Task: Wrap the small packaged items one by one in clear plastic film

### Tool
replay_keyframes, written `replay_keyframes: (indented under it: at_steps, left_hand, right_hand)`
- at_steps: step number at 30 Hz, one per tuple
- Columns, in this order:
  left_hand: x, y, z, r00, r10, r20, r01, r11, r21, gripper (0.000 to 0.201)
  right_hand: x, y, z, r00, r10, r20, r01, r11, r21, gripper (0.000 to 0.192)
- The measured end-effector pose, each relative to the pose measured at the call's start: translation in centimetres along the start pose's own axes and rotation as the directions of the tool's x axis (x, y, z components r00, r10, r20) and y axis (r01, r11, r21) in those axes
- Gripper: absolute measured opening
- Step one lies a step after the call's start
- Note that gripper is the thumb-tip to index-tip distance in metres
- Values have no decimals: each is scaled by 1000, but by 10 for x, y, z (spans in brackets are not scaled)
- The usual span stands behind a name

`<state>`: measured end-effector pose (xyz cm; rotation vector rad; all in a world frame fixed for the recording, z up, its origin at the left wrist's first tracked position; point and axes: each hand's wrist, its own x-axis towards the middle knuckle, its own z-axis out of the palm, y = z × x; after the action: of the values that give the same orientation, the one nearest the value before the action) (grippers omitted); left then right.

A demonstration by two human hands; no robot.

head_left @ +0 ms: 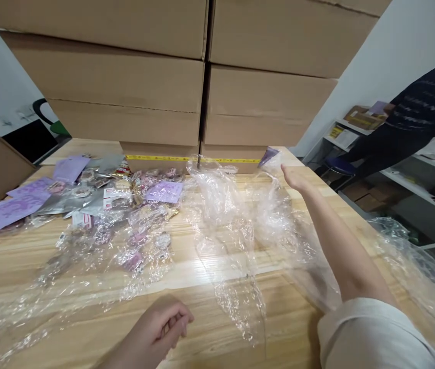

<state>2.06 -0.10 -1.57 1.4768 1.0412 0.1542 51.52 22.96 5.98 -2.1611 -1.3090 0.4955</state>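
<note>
My left hand (pixel 163 325) is over the near part of the wooden table, its fingers curled in. Nothing shows in its grasp. My right arm stretches far across the table, and my right hand (pixel 294 178) is near the back right, beside a purple packet (pixel 269 156) and crumpled clear plastic (pixel 275 215). Its thumb side shows; most of the fingers are hidden, so its hold is unclear. Between the hands lies a long crumpled clear plastic bag (pixel 221 205). To the left spreads a heap of small clear-wrapped items (pixel 136 225), some pinkish, with purple cards (pixel 163 191) among them.
Large stacked cardboard boxes (pixel 133 82) form a wall behind the table (pixel 186 338). A yellow measuring tape (pixel 156 158) runs along their base. More clear plastic (pixel 417 261) lies at the right. A person in dark clothes (pixel 425 113) stands by shelves at the right.
</note>
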Motion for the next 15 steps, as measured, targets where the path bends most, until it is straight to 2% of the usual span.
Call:
replay_keyframes:
  at_steps: [2,4,6,7,9,11,12,13,14,15]
  left_hand:
    - [-1,3,-1,1000,16,-7,-15,999,39,47]
    - [-2,8,-3,1000,27,-4,-27,999,47,46]
    - [-3,13,-4,999,48,-7,-48,998,37,44]
    - [-3,15,-4,998,58,-9,-57,998,30,43]
    - [-4,18,-4,998,68,-15,-68,998,5,42]
    - [-5,17,-3,998,67,-23,-68,996,-51,41]
    - [-5,16,-2,997,67,-29,-69,993,-92,41]
    - [-4,14,-1,997,72,-41,-77,987,-143,42]
    - [-4,13,0,995,83,-60,-93,975,-200,43]
    - [-2,12,0,992,100,-81,-119,956,-267,44]
  right_hand:
    - [-21,-4,-7,1000,4,19,-3,1000,-23,68]
    - [-52,-15,-16,997,-41,71,46,997,-65,76]
    - [-88,-30,-21,988,-108,107,128,971,-202,80]
    - [-105,-38,-21,984,-140,108,167,934,-315,77]
    - [-133,-55,-12,964,-179,195,256,817,-516,63]
    - [-153,-68,3,939,-195,284,332,729,-599,44]
    - [-162,-74,12,933,-199,300,347,713,-609,38]
    - [-170,-79,20,939,-220,263,339,715,-612,34]
    - [-179,-84,29,948,-269,172,317,727,-610,33]
    - [-191,-89,38,935,-352,50,310,737,-600,35]
